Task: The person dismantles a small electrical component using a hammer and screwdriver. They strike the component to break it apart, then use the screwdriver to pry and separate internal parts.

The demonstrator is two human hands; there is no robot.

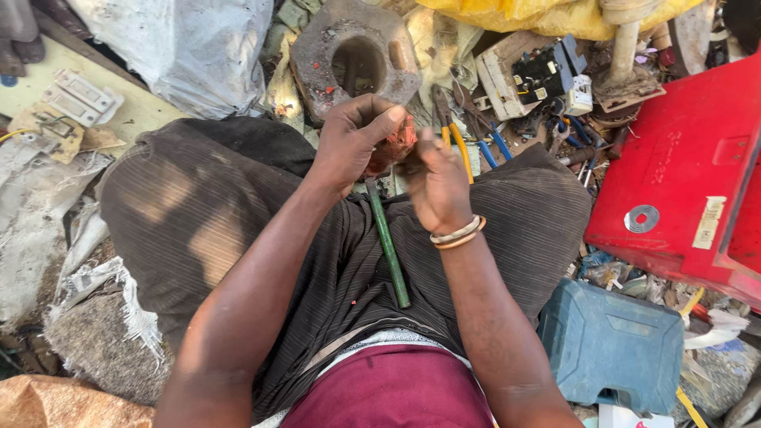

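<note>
- Left hand [353, 139]: forearm raised from the lap, wrist bent, fingers curled over a reddish copper-coloured lump [394, 144], gripping it.
- Right hand [437, 186]: bangled wrist, fingers pinched at the lump's 4 o'clock edge; what they grip cannot be told.
- Lump: rough, orange-red, held above the knees, mid-frame.
- Green rod [388, 242]: lies on the dark striped cloth, slanting toward 6 o'clock from the hands.
- Pliers [456, 136]: yellow-handled, at 2 o'clock.
- Metal block [355, 55]: holed, at 12 o'clock.
- Red panel [682, 174]: at 3 o'clock.
</note>
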